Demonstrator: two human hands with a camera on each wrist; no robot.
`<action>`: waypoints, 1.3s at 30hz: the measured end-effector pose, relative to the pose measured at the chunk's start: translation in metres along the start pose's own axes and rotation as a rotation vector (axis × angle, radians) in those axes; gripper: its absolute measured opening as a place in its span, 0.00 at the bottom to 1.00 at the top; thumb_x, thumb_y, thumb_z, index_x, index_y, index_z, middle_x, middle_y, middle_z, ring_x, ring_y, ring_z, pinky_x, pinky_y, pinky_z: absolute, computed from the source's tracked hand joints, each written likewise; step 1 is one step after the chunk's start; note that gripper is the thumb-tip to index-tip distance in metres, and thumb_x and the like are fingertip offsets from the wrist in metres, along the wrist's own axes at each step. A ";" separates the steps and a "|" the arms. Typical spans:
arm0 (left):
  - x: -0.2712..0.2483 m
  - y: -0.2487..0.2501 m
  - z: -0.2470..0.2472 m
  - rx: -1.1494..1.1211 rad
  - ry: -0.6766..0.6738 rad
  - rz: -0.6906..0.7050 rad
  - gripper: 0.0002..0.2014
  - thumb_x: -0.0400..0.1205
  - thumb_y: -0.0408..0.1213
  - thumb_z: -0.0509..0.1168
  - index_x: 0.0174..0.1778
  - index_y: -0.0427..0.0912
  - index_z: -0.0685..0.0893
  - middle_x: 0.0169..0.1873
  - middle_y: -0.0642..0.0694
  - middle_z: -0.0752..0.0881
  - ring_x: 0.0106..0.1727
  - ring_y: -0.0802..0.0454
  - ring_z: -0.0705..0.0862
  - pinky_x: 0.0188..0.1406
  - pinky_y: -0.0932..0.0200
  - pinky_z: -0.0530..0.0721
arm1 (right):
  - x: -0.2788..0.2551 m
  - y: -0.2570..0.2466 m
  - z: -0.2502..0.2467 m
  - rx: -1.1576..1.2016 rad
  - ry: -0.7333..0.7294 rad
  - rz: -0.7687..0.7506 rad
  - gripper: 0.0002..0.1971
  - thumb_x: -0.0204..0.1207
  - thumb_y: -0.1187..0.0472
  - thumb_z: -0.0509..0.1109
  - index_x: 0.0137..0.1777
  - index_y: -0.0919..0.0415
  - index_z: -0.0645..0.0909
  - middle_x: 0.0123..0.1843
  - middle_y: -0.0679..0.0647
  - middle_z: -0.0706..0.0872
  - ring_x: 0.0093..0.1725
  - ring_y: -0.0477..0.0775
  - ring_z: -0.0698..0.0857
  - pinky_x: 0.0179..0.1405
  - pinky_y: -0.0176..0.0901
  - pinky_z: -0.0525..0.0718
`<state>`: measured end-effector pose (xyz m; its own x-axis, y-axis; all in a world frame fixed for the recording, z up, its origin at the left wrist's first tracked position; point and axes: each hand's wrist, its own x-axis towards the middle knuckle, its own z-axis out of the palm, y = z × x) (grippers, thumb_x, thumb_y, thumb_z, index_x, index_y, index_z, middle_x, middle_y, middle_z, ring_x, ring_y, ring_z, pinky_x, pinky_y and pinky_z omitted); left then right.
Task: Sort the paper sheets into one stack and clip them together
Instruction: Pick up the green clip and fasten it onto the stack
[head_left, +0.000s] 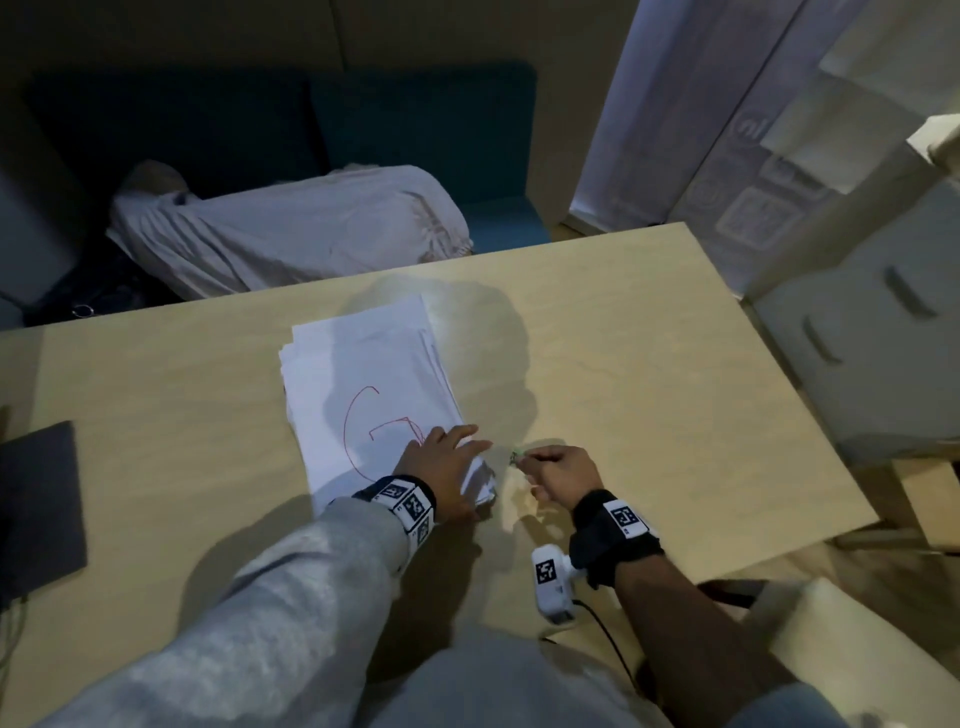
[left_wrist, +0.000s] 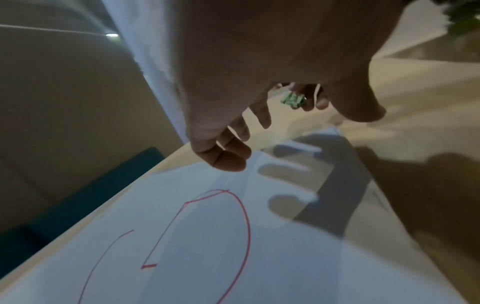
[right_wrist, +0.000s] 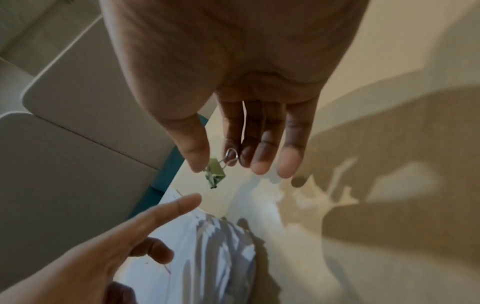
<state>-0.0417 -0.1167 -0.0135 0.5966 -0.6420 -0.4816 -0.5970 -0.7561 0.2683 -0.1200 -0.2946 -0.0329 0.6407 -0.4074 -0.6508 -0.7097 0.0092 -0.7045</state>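
the right hand (head_left: 558, 470) is pinching a green binder clip (right_wrist: 215, 174) just right of the paper stack (head_left: 371, 395); the left hand (head_left: 447, 467), fingers spread, is lifting its near-right corner, whose fanned edges could escape the clip.

Matt white paper sheets (head_left: 363, 384), smooth pale wood-look table (head_left: 623, 364), green clip (right_wrist: 215, 174) with shiny wire handles

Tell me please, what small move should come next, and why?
Probably bring the green binder clip, pinched in the right hand, across to the near right corner of the paper stack and open it there. The left hand already rests on that corner, and the clip hangs just beside it, not yet on the sheets.
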 end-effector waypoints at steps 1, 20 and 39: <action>0.001 0.000 0.004 0.039 -0.007 0.012 0.34 0.80 0.57 0.62 0.81 0.59 0.58 0.84 0.52 0.54 0.80 0.43 0.60 0.74 0.38 0.68 | -0.001 0.003 0.000 -0.038 -0.003 0.008 0.07 0.70 0.57 0.79 0.41 0.60 0.88 0.31 0.55 0.86 0.27 0.55 0.79 0.28 0.41 0.78; 0.025 -0.001 0.019 0.083 -0.144 0.102 0.39 0.70 0.44 0.78 0.76 0.52 0.67 0.75 0.50 0.64 0.72 0.44 0.68 0.62 0.46 0.82 | 0.003 0.026 0.021 -0.211 -0.047 0.150 0.05 0.64 0.59 0.80 0.34 0.57 0.87 0.34 0.53 0.88 0.34 0.54 0.82 0.38 0.43 0.81; 0.032 0.009 0.011 0.536 -0.027 0.237 0.27 0.79 0.30 0.65 0.74 0.37 0.67 0.73 0.38 0.69 0.77 0.36 0.64 0.80 0.37 0.56 | 0.000 0.025 0.023 -0.360 -0.002 0.095 0.10 0.72 0.54 0.76 0.50 0.56 0.90 0.52 0.53 0.91 0.54 0.53 0.87 0.55 0.41 0.82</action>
<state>-0.0340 -0.1430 -0.0360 0.4036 -0.7771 -0.4830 -0.9048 -0.4172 -0.0848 -0.1306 -0.2733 -0.0568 0.5671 -0.4181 -0.7096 -0.8236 -0.2751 -0.4961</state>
